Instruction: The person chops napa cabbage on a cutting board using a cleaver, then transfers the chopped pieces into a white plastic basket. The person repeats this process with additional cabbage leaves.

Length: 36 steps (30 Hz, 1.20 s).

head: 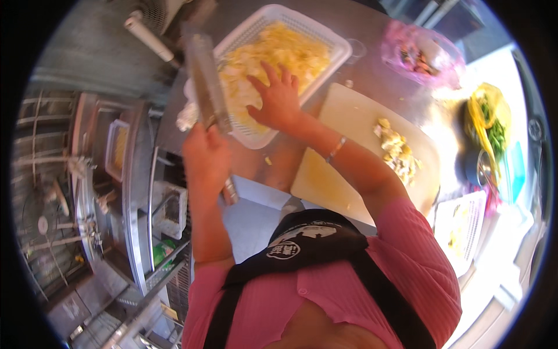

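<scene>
My left hand is closed around the handle of a broad-bladed cleaver. Its blade is blurred and stands along the left side of a white plastic basket. Chopped yellow and white food pieces fill that basket. Over the pieces, my right hand is spread palm down, fingers apart; whether it touches them I cannot tell. Beneath my right forearm lies a pale cutting board. A small heap of similar chopped pieces rests on its right part.
On the steel table sit a pink plastic bag and a yellow bag of greens. Another white basket stands at the right. At the left, a tray of yellow food sits beside burners.
</scene>
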Tool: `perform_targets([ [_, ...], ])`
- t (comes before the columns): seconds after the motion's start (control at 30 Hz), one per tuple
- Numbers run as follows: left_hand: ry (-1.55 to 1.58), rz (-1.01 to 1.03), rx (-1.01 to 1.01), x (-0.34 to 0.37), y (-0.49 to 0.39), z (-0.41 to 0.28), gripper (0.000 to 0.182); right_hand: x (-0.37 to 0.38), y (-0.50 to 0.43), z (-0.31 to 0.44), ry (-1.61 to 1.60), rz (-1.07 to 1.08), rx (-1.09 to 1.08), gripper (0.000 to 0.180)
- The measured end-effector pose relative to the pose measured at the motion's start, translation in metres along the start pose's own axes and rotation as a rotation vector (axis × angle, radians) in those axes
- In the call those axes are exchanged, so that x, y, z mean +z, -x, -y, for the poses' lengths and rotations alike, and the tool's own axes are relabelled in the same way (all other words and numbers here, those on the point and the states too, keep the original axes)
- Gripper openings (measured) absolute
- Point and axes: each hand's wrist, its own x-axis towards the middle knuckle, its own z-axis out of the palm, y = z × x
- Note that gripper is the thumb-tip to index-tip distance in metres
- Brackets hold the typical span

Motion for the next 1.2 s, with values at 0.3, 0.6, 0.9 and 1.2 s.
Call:
perform_targets([
  [0.3,0.827,0.413,-0.081,0.007,0.082,-0.010,0.016,-0.089,0.107,-0.176,0.077,0.024,0.192,0.013],
  [0.6,0.673,0.752,-0.349,0.159,0.099,0.048,0.020,-0.213,0.215,-0.212,0.160,0.588,0.596,0.018],
  [0.9,0.548,0.851,-0.383,0.198,0.074,0.067,0.017,-0.278,0.315,-0.205,0.003,0.064,0.523,0.067],
  [1.2,0.336,1.014,-0.201,0.271,0.136,0.025,0.020,-0.250,0.352,-0.166,0.117,0.091,0.520,0.119],
])
